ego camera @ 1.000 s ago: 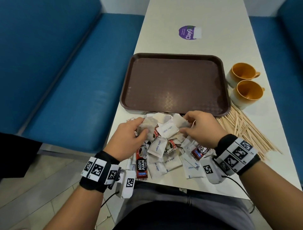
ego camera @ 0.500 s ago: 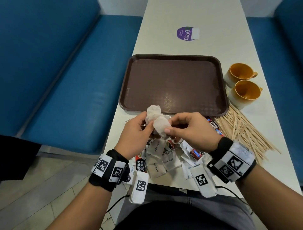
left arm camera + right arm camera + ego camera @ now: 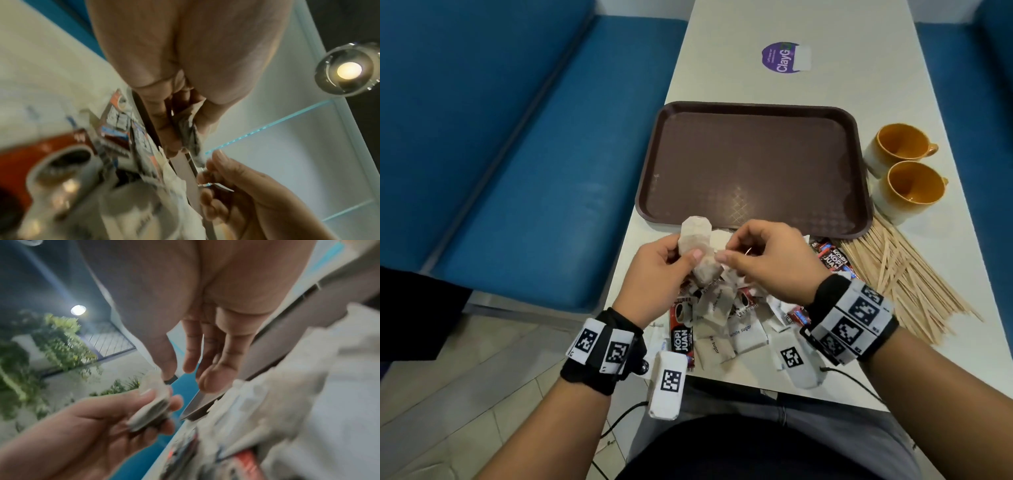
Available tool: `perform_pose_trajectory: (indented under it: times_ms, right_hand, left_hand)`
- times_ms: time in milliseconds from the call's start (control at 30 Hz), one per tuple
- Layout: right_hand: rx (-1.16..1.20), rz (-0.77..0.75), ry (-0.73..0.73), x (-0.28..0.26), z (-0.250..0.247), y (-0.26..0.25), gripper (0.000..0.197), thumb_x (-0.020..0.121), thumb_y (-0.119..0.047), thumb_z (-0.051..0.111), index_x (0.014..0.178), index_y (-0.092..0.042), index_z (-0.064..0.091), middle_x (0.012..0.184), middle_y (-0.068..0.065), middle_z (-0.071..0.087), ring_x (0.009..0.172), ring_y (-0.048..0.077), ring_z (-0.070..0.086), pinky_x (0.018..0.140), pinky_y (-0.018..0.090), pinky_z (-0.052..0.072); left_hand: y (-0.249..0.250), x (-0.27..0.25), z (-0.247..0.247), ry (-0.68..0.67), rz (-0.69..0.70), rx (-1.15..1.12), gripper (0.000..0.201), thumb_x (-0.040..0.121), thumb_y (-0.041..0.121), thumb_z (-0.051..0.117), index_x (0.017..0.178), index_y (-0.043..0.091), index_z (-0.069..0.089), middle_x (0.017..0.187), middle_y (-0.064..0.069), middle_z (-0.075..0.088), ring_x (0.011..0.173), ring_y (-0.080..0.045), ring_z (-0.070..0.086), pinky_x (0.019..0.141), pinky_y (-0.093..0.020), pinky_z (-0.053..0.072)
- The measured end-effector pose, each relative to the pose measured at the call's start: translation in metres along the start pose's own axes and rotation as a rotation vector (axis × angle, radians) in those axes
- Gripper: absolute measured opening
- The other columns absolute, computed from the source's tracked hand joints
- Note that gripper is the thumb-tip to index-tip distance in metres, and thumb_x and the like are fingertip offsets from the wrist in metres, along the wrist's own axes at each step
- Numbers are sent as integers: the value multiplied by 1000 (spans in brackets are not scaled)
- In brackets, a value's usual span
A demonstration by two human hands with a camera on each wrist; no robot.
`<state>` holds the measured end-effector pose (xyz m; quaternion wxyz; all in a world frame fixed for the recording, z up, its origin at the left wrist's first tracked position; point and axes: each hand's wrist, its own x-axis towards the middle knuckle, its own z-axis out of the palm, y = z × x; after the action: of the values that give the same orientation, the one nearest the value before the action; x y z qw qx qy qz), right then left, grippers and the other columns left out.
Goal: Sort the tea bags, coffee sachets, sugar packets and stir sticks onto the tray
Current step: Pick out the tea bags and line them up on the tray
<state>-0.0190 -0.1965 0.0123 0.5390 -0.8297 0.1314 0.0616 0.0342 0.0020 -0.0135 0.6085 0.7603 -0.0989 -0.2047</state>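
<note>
The left hand grips a small stack of tea bags, thumb on the front and fingers curled behind, holding them upright above the near edge of the table. The right hand meets it from 3 o'clock, fingers curled, thumb and forefinger at the edge of the same stack; whether it really pinches a bag I cannot tell. Directly below both hands, at 6 o'clock, lies a loose pile of sugar packets and coffee sachets. At 12 o'clock from the hands sits the brown tray. The stir sticks fan out at 3 o'clock, with two orange cups beyond them beside the tray's right edge. A purple sticker is further up the table.
</note>
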Motion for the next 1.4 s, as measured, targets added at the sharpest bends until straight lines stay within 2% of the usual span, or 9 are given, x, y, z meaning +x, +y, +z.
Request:
perform_pose_trajectory:
  times_ms: [200, 333, 467, 667, 933, 1033, 1133, 1300, 1400]
  right_hand:
    - [-656, -106, 14, 26, -12, -5, 6, 97, -27, 61, 96, -22, 58, 97, -5, 55, 93, 19, 54, 82, 32, 43]
    - [-786, -75, -12, 40, 6, -9, 15, 101, -28, 55, 111, -16, 56, 97, 1, 52, 100, 29, 57, 82, 38, 47]
    - [-833, -45, -2, 39, 16, -6, 25, 99, -30, 64, 115, -13, 54, 97, 4, 59, 92, 27, 53, 74, 36, 44]
    - [-769, -24, 18, 39, 10, 0, 41, 93, -27, 72, 131, -20, 60, 120, 1, 62, 118, 24, 50, 96, 40, 48]
    - [-672, -11, 18, 38, -1, 5, 8, 93, -25, 68, 101, -25, 70, 99, -6, 44, 102, 15, 42, 84, 30, 40]
    - [-543, -40, 46, 36, -12, -3, 10, 89, -24, 72, 87, -25, 63, 91, -9, 55, 92, 14, 52, 77, 25, 40]
    - [-283, -26, 101, 38, -23, -14, 20, 79, -21, 83, 83, -23, 64, 81, -8, 66, 76, 10, 62, 67, 22, 46]
    - [159, -28, 52, 45, -24, -33, 46, 77, -8, 88, 109, -19, 57, 79, 6, 72, 55, 13, 63, 49, 24, 48]
    - [254, -35, 6, 50, -20, -42, 31, 86, -4, 80, 110, -5, 62, 82, 17, 75, 57, 22, 68, 50, 29, 55]
  left_hand:
    - [3, 4, -30, -101, 145, 444, 23, 97, 14, 64, 96, 36, 72, 89, 26, 68, 86, 3, 60, 79, -19, 46]
    - [-1, 8, -39, -257, 75, 633, 36, 89, 26, 63, 124, 30, 72, 122, 37, 52, 124, 3, 48, 106, -22, 37]
    - [-9, 8, -38, -317, 103, 685, 58, 70, 47, 47, 104, 9, 75, 130, 44, 50, 132, 6, 40, 109, -24, 36]
    - [-7, 5, -34, -285, 53, 611, 52, 78, 32, 51, 126, 29, 71, 136, 20, 61, 132, -1, 43, 110, -22, 35]
    - [-2, 4, -27, -140, 65, 584, 18, 90, 24, 58, 72, 23, 59, 80, 9, 62, 98, -11, 50, 78, -34, 41]
    - [1, 6, -24, -13, 59, 440, 16, 96, 20, 62, 80, 22, 67, 80, 5, 69, 81, -11, 61, 70, -37, 50]
    - [5, 10, -27, -16, 56, 199, 19, 99, 23, 62, 112, 27, 76, 104, 6, 78, 99, -14, 72, 90, -41, 59]
    - [12, 23, -29, -142, 177, 5, 30, 93, 28, 66, 119, 14, 73, 125, -3, 71, 119, -25, 66, 106, -48, 50]
    - [18, 31, -24, -171, 216, -33, 27, 93, 18, 67, 119, 12, 72, 125, -1, 70, 118, -24, 66, 104, -43, 51]
